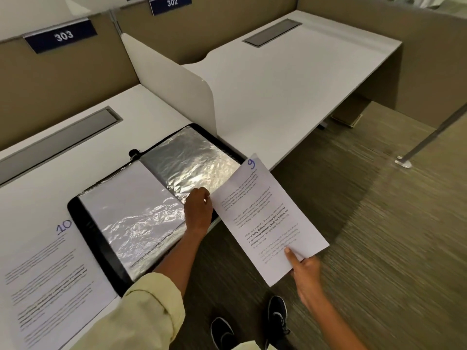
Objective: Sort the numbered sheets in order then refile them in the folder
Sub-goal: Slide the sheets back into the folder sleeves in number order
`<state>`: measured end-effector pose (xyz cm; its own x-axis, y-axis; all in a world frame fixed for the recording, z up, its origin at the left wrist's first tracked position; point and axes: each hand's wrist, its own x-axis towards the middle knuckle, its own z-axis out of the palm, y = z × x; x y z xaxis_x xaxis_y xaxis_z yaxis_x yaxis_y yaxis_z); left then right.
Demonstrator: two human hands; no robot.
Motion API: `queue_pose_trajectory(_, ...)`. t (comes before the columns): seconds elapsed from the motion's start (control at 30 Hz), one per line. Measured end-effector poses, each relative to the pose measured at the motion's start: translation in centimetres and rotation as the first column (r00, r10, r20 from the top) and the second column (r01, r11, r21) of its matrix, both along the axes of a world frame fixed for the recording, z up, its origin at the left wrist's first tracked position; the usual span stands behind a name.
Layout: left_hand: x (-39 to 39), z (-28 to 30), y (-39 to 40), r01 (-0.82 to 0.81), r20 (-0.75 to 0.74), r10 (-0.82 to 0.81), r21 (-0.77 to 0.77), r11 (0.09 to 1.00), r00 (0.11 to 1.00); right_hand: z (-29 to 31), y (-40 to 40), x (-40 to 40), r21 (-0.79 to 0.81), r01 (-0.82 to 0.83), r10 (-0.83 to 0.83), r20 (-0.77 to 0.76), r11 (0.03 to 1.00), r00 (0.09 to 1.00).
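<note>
while the right hand [304,267] pinches the sheet marked 9 [269,218] by its near corner, thumb on top, the page hangs in the air off the desk's front edge, just right of the open folder [101,238]. its long axis runs from the hand up and away, and its far-left edge comes close to the left hand [198,210]. that hand sits at the front edge of the folder's right-hand sleeve [192,162], fingers curled at the plastic, seemingly holding the pocket's mouth; i cannot tell whether it is truly parted. the sleeve lies up and to the left of the sheet, so the left hand is nearer the pocket and the right must feed the page leftward into it. the sleeves are crinkled, glossy film over black backing, limp and glare-prone; the paper is thin and flexible. the sheet marked 10 [48,281] lies flat at the desk's [156,109] near-left corner, beside the folder.
</note>
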<state>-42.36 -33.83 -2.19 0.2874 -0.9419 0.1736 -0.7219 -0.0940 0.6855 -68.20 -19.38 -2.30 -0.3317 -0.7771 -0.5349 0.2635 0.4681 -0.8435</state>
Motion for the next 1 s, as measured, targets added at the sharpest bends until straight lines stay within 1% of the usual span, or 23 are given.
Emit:
queue_pose_trajectory(0.13, -0.3, 0.1, -0.1, 0.042, 0.001, -0.042, -0.023, 0.999, 0.999, 0.3, 1.0, 1.8, -0.019, 0.007, -0.007, -0.013, 1.000, 1.000)
queue_pose_trajectory(0.23, -0.4, -0.1, -0.4, 0.059, -0.015, -0.059, -0.002, 0.998, 0.998, 0.3, 1.5, 2.9, -0.018, -0.030, 0.030, -0.004, 0.999, 1.000)
queue_pose_trajectory(0.4, 0.2, -0.8, -0.9, 0.083, -0.113, -0.073, 0.090, 0.992, 0.991, 0.6, 1.4, 3.8, 0.002, -0.130, 0.130, 0.078, 0.991, 0.988)
queue_pose_trajectory(0.5, 0.5, -0.9, -0.9, 0.094, -0.163, -0.077, 0.101, 0.990, 0.984, 0.8, 1.1, 3.2, 0.017, -0.160, 0.158, 0.090, 0.987, 0.983)
queue_pose_trajectory(0.57, 0.7, -0.9, -0.9, 0.109, -0.166, -0.092, 0.098, 0.989, 0.982, 1.3, 0.6, 2.4, 0.019, -0.143, 0.140, 0.095, 0.990, 0.986)
queue_pose_trajectory(0.7, 1.0, -0.9, -1.1, 0.109, -0.194, -0.087, 0.107, 0.988, 0.977, 2.5, -1.2, 0.3, 0.035, -0.003, -0.002, 0.135, 0.999, 0.991)
queue_pose_trajectory(0.77, 1.0, -0.7, -1.1, 0.097, -0.206, -0.072, 0.115, 0.989, 0.976, 3.1, -2.4, -0.9, 0.040, 0.015, -0.021, 0.130, 0.999, 0.991)
queue_pose_trajectory(0.83, 1.0, -0.8, -1.0, 0.092, -0.209, -0.064, 0.126, 0.988, 0.976, 3.7, -3.6, -1.8, 0.036, -0.059, 0.055, 0.107, 0.998, 0.993)
queue_pose_trajectory(0.9, 1.0, -0.8, -1.1, 0.098, -0.211, -0.066, 0.143, 0.985, 0.975, 4.4, -4.9, -2.5, 0.042, -0.180, 0.177, 0.078, 0.983, 0.981)
queue_pose_trajectory(1.0, 0.8, -0.8, -1.3, 0.091, -0.189, -0.060, 0.161, 0.983, 0.980, 5.3, -7.3, -3.4, 0.062, -0.370, 0.371, 0.000, 0.927, 0.929)
